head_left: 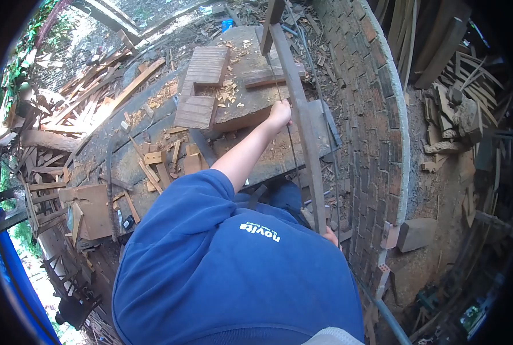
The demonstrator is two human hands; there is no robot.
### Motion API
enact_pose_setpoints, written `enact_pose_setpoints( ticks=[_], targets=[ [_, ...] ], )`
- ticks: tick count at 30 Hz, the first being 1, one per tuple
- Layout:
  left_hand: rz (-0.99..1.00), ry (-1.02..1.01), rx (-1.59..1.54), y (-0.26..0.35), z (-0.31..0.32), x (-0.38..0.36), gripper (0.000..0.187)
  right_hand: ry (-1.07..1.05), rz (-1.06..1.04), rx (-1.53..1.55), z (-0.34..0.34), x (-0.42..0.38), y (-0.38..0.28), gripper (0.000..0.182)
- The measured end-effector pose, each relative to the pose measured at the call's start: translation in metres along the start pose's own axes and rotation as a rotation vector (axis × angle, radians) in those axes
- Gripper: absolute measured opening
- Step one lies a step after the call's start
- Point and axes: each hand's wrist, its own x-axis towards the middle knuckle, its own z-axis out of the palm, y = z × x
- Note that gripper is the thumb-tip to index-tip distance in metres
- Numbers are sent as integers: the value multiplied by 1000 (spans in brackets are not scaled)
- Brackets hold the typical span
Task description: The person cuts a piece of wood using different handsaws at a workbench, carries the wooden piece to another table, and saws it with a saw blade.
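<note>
A wooden frame saw [302,132] with a long stretcher bar runs from the top of the view down toward my body. My left hand [279,113] reaches out from a blue sleeve and is closed around the saw near its thin blade [291,155]. Only partly visible past my blue shirt, my right hand [329,236] grips the saw's near end. The saw crosses a grey board [320,123] lying on a worn wooden workbench [251,109]. I cannot tell whether the blade is in the board.
Ribbed brown planks [202,86] and wood chips lie on the bench. Offcuts and small blocks [156,164] litter the ground at left, with a scrap pile [78,98] beyond. A curved brick wall [377,126] rises at right, and more scrap wood [458,103] lies behind it.
</note>
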Motion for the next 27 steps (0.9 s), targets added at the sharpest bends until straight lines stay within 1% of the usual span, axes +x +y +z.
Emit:
enact_pose_setpoints(
  ticks=[1, 3, 4, 6, 9, 10, 12, 13, 15, 16, 18, 22, 24, 27],
  targets=[
    [0, 5, -4, 0, -2, 1, 42, 8, -29, 90, 5, 2, -9, 14],
    [20, -24, 50, 0, -4, 1, 40, 12, -58, 180, 4, 2, -8, 13],
    [20, -24, 50, 1, -4, 1, 40, 26, 153, 207, 0, 0, 0, 15],
    [34, 1, 4, 1, -3, -1, 40, 42, 365, 229, -10, -5, 18, 16],
    [20, -21, 54, -1, -3, 2, 43, 19, 421, 385, -16, -8, 35, 19],
    [22, -20, 53, -3, -3, 5, 43, 89, 513, 434, -14, -6, 36, 36],
    [16, -39, 92, -7, -2, 10, 44, 163, 605, 482, -10, -4, 30, 57],
    [16, -42, 92, -11, -2, 14, 44, 179, 627, 491, -1, 3, 4, 34],
    [3, -74, 62, -17, -2, 22, 46, 198, 648, 498, 0, 1, 2, 16],
    [4, -77, 61, -14, -1, 19, 46, 120, 508, 350, -3, -4, 16, 15],
    [21, -35, 70, -11, 0, 13, 46, 42, 369, 203, -9, -9, 32, 13],
    [4, -26, 74, -1, -1, 0, 45, 38, 396, 207, -11, -10, 35, 10],
    [39, 17, 180, 5, 1, -10, 45, 48, 398, 234, -10, -11, 33, 9],
    [4, 13, 110, 7, -1, -12, 45, 67, 435, 245, -4, -7, 24, 9]
  ],
)
